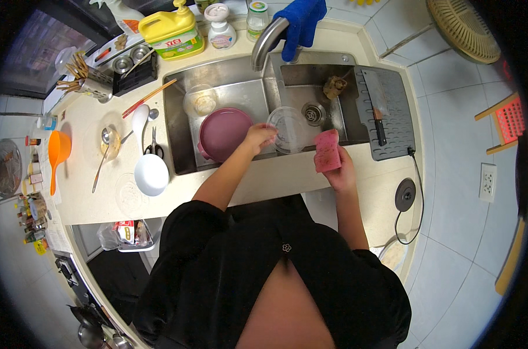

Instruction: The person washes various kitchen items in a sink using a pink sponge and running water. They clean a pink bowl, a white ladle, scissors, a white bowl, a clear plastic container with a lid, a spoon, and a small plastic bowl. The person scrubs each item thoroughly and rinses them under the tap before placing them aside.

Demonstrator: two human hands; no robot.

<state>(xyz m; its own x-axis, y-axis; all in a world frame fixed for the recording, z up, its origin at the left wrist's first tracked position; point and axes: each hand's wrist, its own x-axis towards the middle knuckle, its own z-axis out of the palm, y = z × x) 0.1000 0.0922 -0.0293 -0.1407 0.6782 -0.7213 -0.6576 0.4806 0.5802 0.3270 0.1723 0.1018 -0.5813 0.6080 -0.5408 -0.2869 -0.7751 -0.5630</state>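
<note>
Plate (224,134) in the sink (182,116) left of a clear bowl (287,129), sponge (327,151) right of that bowl, bowl (151,174) and scissors (154,146) on the surface (89,198) left of the sink, knife (376,110) on the mat (398,116) at right.

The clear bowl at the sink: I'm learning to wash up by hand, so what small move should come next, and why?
Probably bring the pink sponge over to the clear bowl and start wiping inside. The left hand already grips the bowl's rim over the sink, while the right hand holds the sponge beside it, apart from the bowl.
</note>
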